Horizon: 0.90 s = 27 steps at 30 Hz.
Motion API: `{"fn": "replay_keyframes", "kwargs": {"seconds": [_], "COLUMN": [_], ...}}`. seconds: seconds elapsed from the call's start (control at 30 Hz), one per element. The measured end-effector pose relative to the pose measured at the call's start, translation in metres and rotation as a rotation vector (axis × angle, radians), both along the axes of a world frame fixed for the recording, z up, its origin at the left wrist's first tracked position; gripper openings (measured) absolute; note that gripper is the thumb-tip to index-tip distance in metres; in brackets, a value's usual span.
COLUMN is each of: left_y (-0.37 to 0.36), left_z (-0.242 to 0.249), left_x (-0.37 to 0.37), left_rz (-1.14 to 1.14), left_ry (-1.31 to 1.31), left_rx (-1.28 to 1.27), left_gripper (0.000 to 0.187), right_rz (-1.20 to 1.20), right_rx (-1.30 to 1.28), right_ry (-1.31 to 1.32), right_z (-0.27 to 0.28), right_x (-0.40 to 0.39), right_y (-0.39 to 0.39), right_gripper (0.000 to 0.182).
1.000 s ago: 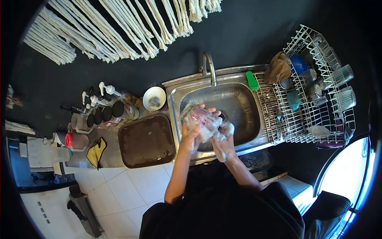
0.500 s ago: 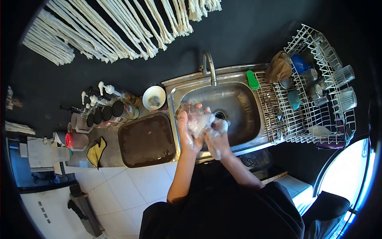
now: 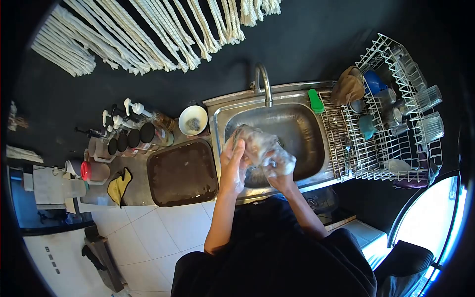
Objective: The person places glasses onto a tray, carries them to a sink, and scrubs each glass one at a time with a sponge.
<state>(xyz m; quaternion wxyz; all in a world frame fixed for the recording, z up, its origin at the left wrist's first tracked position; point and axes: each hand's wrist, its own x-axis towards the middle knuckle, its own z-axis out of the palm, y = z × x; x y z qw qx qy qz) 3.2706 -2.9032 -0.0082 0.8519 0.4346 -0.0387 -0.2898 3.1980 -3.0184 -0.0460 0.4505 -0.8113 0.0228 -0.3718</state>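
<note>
A clear glass vessel [image 3: 253,142], thickly coated in white suds, is held tilted over the left part of the sink. Its exact shape is blurred by foam. My left hand [image 3: 233,164] wraps round its left side, thumb pointing up along it. Against its right end presses my right hand [image 3: 280,172], closed and covered in lather. Whatever those right fingers hold, if anything, is hidden by the foam. Beneath both hands lies the steel sink [image 3: 309,148], with a curved faucet [image 3: 264,84] behind it.
Left of the sink sit a brown tray [image 3: 182,173], a white bowl [image 3: 192,120], several pump bottles [image 3: 141,109] and a yellow cloth [image 3: 119,187]. To the right, a green brush-like item [image 3: 315,101] lies by a white wire rack [image 3: 368,153] holding glasses [image 3: 432,126].
The glass vessel has turned in my hands and shows more suds. My right hand has shifted slightly right, and foam now covers more of it. My left hand stays round the glass.
</note>
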Motion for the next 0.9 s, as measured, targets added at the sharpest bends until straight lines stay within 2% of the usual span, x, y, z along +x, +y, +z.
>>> {"fn": "replay_keyframes", "kwargs": {"seconds": [0.07,0.13,0.17,0.2,0.27,0.3,0.33,0.4,0.43,0.47,0.5,0.53,0.6,0.63,0.67,0.7,0.77,0.8,0.87,0.9], "left_y": [-0.002,-0.011,-0.005,-0.008,-0.016,-0.017,-0.017,-0.016,-0.015,-0.014,-0.013,-0.012,-0.014,-0.021,-0.025,-0.027,-0.027,-0.025,-0.02,-0.016], "left_z": [-0.017,-0.031,-0.055,-0.049,-0.036,-0.029,-0.023,-0.019,-0.017,-0.016,-0.018,-0.022,-0.025,-0.015,-0.018,-0.025,-0.045,-0.045,-0.042,-0.043], "left_x": [0.004,0.005,0.009,0.007,0.001,0.002,0.001,-0.002,0.0,0.002,0.004,0.005,0.004,-0.001,-0.003,-0.004,-0.001,0.0,0.004,0.006], "left_rz": [-0.003,0.159,0.133,0.133,0.103,0.104,0.057,0.008,-0.028,-0.06,-0.057,-0.056,-0.06,0.034,0.029,0.027,-0.004,-0.004,-0.156,-0.151], "left_ry": [0.061,0.055,0.077,0.078,0.059,0.057,0.099,0.15,0.123,0.095,0.093,0.199,0.41,0.345,0.347,0.277,0.191,0.192,0.065,0.065], "left_rx": [0.005,0.029,-0.059,-0.058,-0.294,-0.297,-0.38,-0.464,-0.353,-0.239,-0.235,-0.256,-0.302,-0.257,-0.256,-0.369,-0.604,-0.602,-0.485,-0.485], "left_gripper": [0.041,0.022,0.027,0.027,0.036,0.036,0.04,0.045,0.045,0.044,0.044,0.043,0.043,0.045,0.045,0.045,0.047,0.047,0.053,0.053], "right_rz": [0.029,0.025,0.12,0.119,0.149,0.336,0.338,0.093,0.067,0.039,0.087,0.133,0.045,0.073,0.1,0.097,0.147,0.146,0.324,0.262], "right_rx": [-0.077,0.132,0.598,0.599,1.669,1.572,1.572,1.436,0.998,0.697,0.348,0.0,-0.062,0.103,0.272,0.276,1.36,1.362,1.634,1.603], "right_ry": [-0.087,0.324,0.173,0.174,0.071,0.09,0.092,0.112,0.156,0.244,0.18,0.116,0.114,0.294,0.475,0.477,0.179,0.18,0.083,0.077], "right_z": [0.006,0.002,-0.012,-0.009,0.0,0.004,0.007,0.018,0.002,-0.009,0.0,0.009,0.007,0.008,0.011,0.009,0.005,0.006,0.009,0.006], "right_x": [0.003,0.001,0.006,0.007,0.009,0.006,0.005,0.0,-0.002,-0.011,-0.009,-0.009,-0.006,-0.006,-0.007,-0.007,-0.002,-0.002,-0.001,-0.003], "right_y": [0.004,0.01,0.016,0.018,0.019,0.012,0.015,0.025,0.022,0.018,0.013,0.01,0.024,0.022,0.022,0.026,0.035,0.033,0.025,0.027], "right_gripper": [0.017,0.014,0.008,0.008,0.007,0.01,0.01,0.015,0.014,0.017,0.019,0.022,0.018,0.018,0.018,0.018,0.02,0.02,0.022,0.024]}}
